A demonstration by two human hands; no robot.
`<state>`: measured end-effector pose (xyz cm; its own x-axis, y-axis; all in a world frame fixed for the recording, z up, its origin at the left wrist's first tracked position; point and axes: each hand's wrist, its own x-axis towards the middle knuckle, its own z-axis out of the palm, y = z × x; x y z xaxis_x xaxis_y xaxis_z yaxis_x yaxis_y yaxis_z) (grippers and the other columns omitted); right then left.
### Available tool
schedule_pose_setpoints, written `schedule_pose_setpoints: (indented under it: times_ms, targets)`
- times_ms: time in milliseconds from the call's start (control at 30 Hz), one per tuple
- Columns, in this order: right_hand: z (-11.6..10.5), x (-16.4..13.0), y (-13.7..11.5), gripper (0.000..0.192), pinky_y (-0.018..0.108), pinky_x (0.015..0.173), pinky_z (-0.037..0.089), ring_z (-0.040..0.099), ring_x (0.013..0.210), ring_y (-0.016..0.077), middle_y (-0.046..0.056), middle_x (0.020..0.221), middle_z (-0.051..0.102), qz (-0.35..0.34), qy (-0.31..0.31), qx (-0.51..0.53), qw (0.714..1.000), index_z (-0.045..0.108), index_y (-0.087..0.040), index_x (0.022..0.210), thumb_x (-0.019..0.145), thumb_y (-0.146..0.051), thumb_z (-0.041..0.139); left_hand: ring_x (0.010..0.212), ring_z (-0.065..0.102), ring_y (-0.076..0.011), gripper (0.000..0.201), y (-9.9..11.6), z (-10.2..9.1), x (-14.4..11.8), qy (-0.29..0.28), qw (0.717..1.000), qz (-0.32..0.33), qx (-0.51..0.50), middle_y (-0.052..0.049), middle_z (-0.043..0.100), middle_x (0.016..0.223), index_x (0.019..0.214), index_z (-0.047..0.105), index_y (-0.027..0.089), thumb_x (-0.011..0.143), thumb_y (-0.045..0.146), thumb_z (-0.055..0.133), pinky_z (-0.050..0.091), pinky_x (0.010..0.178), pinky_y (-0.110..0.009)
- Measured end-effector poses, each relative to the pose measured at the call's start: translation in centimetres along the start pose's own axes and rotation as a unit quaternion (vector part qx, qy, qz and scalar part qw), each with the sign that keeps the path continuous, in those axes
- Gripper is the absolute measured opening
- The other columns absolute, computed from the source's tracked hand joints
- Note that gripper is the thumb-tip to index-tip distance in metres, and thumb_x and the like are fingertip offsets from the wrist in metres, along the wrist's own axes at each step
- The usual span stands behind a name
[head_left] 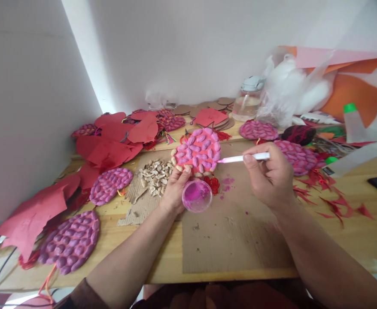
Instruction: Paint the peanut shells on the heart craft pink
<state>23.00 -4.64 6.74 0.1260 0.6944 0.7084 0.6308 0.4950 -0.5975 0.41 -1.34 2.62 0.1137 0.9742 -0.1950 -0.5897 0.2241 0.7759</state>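
Sideways, brush [244,158] lying level, tip toward disc [197,151], right hand [270,178] grip clamped on it, left hand [175,189] holding disc.

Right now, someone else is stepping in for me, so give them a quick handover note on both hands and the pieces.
Left hand grips the round peanut-shell disc by its lower edge, tilted up over the paint cup.
Right hand holds the brush, tip at the disc's right edge.
Done: most shells on the disc are pink.
Left: bare shells along its left and bottom rim.
Loose shells lie left of it; finished discs lie around the table.
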Motion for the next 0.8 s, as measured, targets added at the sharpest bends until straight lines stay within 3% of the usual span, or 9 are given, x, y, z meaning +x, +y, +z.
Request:
schedule_pose_setpoints:
  times_ms: [133,367,567,800]
  targets:
    - [-0.02,-0.01,0.24,0.012,0.038,0.070,0.049,0.066,0.079,0.0210,0.002,0.084,0.068,0.008,-0.020,-0.005,1.000,0.065,-0.026,0.101,0.102,-0.038,0.064,0.056,0.068,-0.0125,0.043,0.13,0.11,-0.06,0.006,1.000,-0.003,-0.001,0.003,0.074,0.074,0.098,0.067,0.020,0.070,0.030,0.099,0.054,0.057,-0.023]
    - [0.04,0.02,-0.10,0.012,0.039,0.074,0.050,0.067,0.084,0.0216,0.004,0.091,0.072,-0.004,-0.014,0.011,1.000,0.065,-0.025,0.101,0.102,-0.038,0.064,0.054,0.067,-0.0124,0.045,0.23,0.22,-0.13,0.001,1.000,-0.002,0.004,0.004,0.073,0.072,0.099,0.067,0.020,0.070,0.032,0.100,0.053,0.055,-0.022]
    - [0.10,0.03,-0.33,0.011,0.038,0.073,0.050,0.066,0.080,0.0213,0.003,0.085,0.070,-0.033,0.002,-0.030,0.999,0.066,-0.025,0.098,0.100,-0.035,0.066,0.054,0.068,-0.0127,0.051,0.19,0.12,-0.10,-0.008,1.000,0.004,0.003,0.004,0.074,0.070,0.097,0.065,0.020,0.065,0.033,0.102,0.053,0.054,-0.022]
    - [0.28,-0.05,-0.08,0.011,0.039,0.073,0.050,0.066,0.080,0.0220,0.003,0.087,0.071,-0.028,-0.005,-0.017,0.999,0.065,-0.026,0.100,0.101,-0.037,0.065,0.054,0.069,-0.0120,0.046,0.10,0.06,-0.07,-0.013,1.000,0.003,0.003,0.004,0.074,0.070,0.097,0.065,0.020,0.069,0.031,0.100,0.055,0.055,-0.021]
